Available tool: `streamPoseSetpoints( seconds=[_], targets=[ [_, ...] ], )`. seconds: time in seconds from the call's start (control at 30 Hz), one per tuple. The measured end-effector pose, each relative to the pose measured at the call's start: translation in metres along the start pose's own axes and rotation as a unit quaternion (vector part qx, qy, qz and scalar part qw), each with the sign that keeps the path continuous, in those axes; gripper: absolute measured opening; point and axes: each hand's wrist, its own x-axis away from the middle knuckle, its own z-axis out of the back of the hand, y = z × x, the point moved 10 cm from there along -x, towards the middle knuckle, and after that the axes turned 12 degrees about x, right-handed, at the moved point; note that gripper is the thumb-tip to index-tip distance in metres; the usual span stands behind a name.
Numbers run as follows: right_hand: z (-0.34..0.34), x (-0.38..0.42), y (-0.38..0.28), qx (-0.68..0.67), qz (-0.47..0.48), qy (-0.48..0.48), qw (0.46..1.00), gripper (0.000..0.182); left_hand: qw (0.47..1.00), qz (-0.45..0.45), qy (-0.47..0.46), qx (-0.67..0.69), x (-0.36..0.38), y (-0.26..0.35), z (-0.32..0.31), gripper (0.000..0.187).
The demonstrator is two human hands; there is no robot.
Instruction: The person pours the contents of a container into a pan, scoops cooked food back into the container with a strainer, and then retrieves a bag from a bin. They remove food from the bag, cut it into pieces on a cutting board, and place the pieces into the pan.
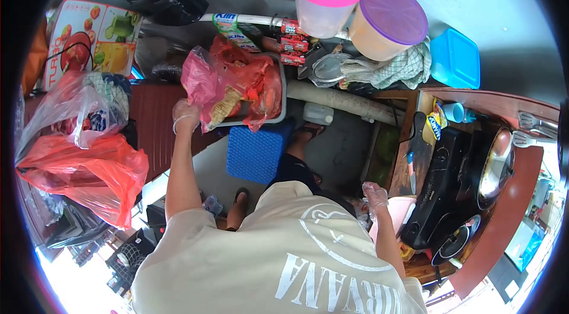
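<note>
obstacles: i see red bags [243, 80] heaped in the grey tray [282, 98], tubs [388, 21] behind | left: orange bag [89, 175] crowds the bench | right: stove [441, 195] blocks the counter | free: bare floor [344, 142] beside the blue stool [256, 153]

Dark red-brown wooden counter [515, 195] bearing a black induction cooker [441, 195], a knife [411, 175] and a light-blue plastic cup [455, 112].

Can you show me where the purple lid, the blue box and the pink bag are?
purple lid [393, 13], head view, middle of its top.
blue box [454, 57], head view, centre of its lid.
pink bag [200, 79], head view, its crumpled side.
</note>
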Motion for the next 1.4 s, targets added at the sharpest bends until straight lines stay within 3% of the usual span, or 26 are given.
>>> streamPoseSetpoints(
  seconds=[0.03, 0.1, 0.27, 0.5, 0.6, 0.73, 0.8, 0.83, 0.9, 0.97, 1.03, 1.13, 1.2, 1.23, 1.3, 1.33, 1.4],
  targets=[
    [-0.002, -0.001, -0.006, 0.004, 0.003, -0.002, 1.000, 0.034, 0.999, 0.027, -0.002, 0.030, 0.001, 0.000, 0.008, 0.045],
    [-0.009, 0.002, -0.019, 0.051, -0.003, -0.019, 0.999, 0.035, 0.999, -0.003, 0.038, 0.021, -0.008, -0.002, 0.010, 0.043],
    [-0.014, -0.011, -0.031, 0.107, 0.026, -0.041, 0.993, 0.041, 0.998, 0.067, -0.007, 0.006, -0.008, -0.004, -0.005, 0.038],
    [-0.003, -0.018, -0.021, 0.169, 0.019, -0.027, 0.985, 0.042, 0.998, 0.058, -0.011, 0.005, -0.025, -0.033, -0.042, 0.034],
    [-0.006, -0.024, -0.008, 0.125, 0.027, -0.034, 0.991, 0.044, 0.988, 0.142, -0.055, -0.015, -0.019, -0.050, -0.072, 0.036],
    [-0.004, -0.021, -0.009, 0.156, 0.028, -0.036, 0.987, 0.045, 0.992, 0.126, -0.019, -0.001, 0.000, -0.019, -0.061, 0.043],
    [-0.005, -0.020, -0.006, 0.151, 0.024, -0.037, 0.987, 0.045, 0.984, -0.006, 0.167, -0.070, 0.016, 0.029, -0.017, 0.050],
    [-0.005, -0.020, -0.004, 0.143, 0.023, -0.037, 0.989, 0.045, 0.984, -0.004, 0.167, -0.070, 0.024, 0.040, -0.012, 0.050],
    [-0.009, -0.021, -0.003, 0.133, 0.021, -0.038, 0.990, 0.045, 0.931, -0.221, 0.261, -0.130, 0.058, 0.106, 0.007, 0.050],
    [-0.012, -0.020, -0.001, 0.120, 0.021, -0.039, 0.992, 0.043, 0.903, -0.382, 0.193, -0.031, 0.083, 0.140, -0.009, 0.040],
    [-0.015, -0.025, 0.003, 0.131, 0.035, -0.034, 0.990, 0.042, 0.935, -0.323, -0.093, -0.112, 0.076, 0.143, -0.094, 0.029],
    [-0.016, -0.024, 0.005, 0.133, 0.044, -0.032, 0.990, 0.040, 0.920, -0.378, -0.097, -0.040, 0.068, 0.120, -0.195, 0.023],
    [-0.020, -0.021, 0.004, 0.107, 0.036, -0.037, 0.993, 0.038, 0.928, -0.156, -0.302, -0.151, 0.027, 0.066, -0.286, 0.028],
    [-0.020, -0.020, 0.007, 0.107, 0.040, -0.036, 0.993, 0.038, 0.928, -0.160, -0.304, -0.146, 0.021, 0.058, -0.310, 0.028],
    [-0.014, -0.019, 0.016, 0.164, 0.019, -0.031, 0.986, 0.039, 0.970, 0.003, -0.244, -0.023, -0.009, 0.016, -0.339, 0.045],
    [-0.014, -0.023, 0.032, 0.149, 0.009, -0.027, 0.989, 0.039, 0.974, 0.051, -0.219, -0.007, -0.016, 0.002, -0.356, 0.064],
    [-0.011, -0.021, 0.034, 0.094, -0.001, -0.023, 0.995, 0.038, 0.972, 0.130, -0.195, 0.016, -0.020, -0.012, -0.373, 0.066]
  ],
)
